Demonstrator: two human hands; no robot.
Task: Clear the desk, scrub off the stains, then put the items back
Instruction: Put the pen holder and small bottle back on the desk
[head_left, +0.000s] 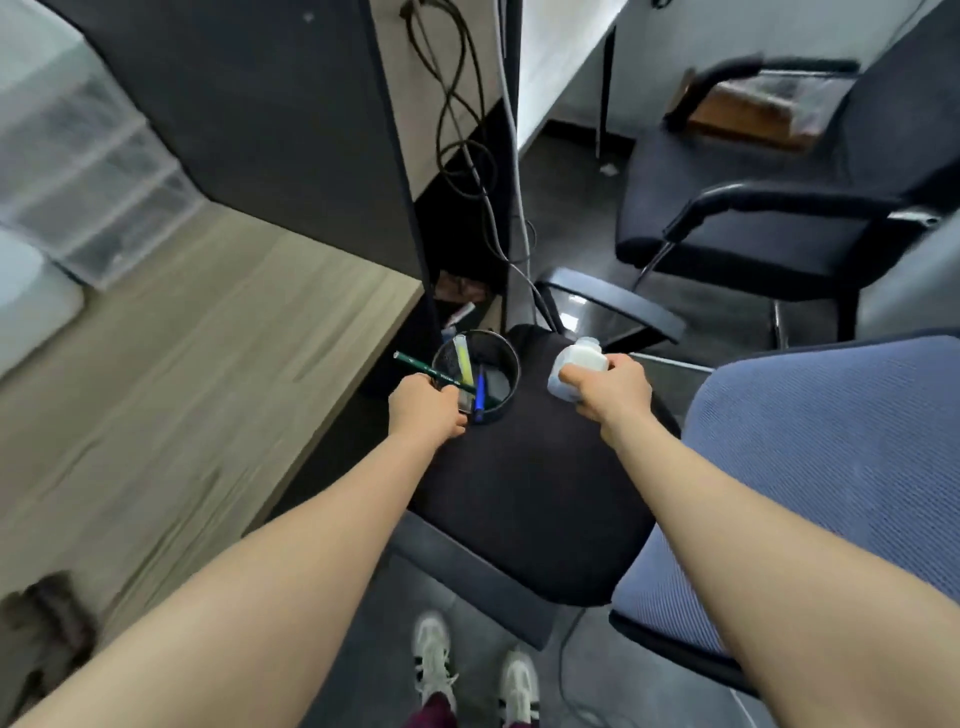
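Observation:
My left hand (426, 410) grips the near rim of a black round pen holder (504, 358) that sits at the far edge of a black chair seat (535, 499). Inside the holder lie a green pencil (421, 365), a yellow highlighter (462, 358) and a blue pen (479, 392). To the right, my right hand (608, 387) holds a small white bottle (571, 364) above the same seat. The wooden desk (171, 374) stretches to the left of both hands.
A clear plastic drawer unit (88, 171) and a white object (26, 306) stand at the desk's far left; a dark fuzzy thing (47, 618) lies at its near edge. Cables (467, 156) hang behind the dark partition (270, 119). The chair's blue backrest (810, 483) is right, a second chair (753, 218) beyond.

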